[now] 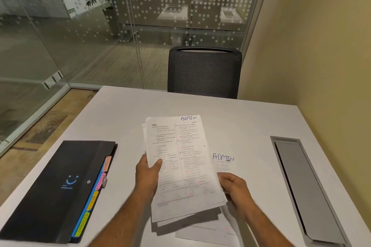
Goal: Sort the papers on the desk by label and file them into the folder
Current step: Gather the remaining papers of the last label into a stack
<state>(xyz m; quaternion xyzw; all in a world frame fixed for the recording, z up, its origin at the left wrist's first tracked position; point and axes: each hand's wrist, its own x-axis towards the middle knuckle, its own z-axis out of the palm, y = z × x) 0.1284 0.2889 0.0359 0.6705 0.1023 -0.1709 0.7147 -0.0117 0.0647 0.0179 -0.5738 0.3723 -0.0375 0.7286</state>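
I hold a stack of printed papers (180,166) above the white desk (251,122); its top sheet is marked ADMIN in blue ink. My left hand (147,175) grips the stack's left edge, thumb on top. My right hand (234,188) grips its lower right edge. Another sheet marked ADMIN (223,163) lies flat on the desk under the stack, to the right. A black expanding folder (58,188) lies shut at the left, with coloured tabs reading ADMIN, FINANCE, HR and SPORTS along its right edge.
A grey cable-tray cover (305,188) is set into the desk at the right. A black mesh chair (203,72) stands behind the far edge. Glass partitions run along the left and back, and a yellow wall closes the right side.
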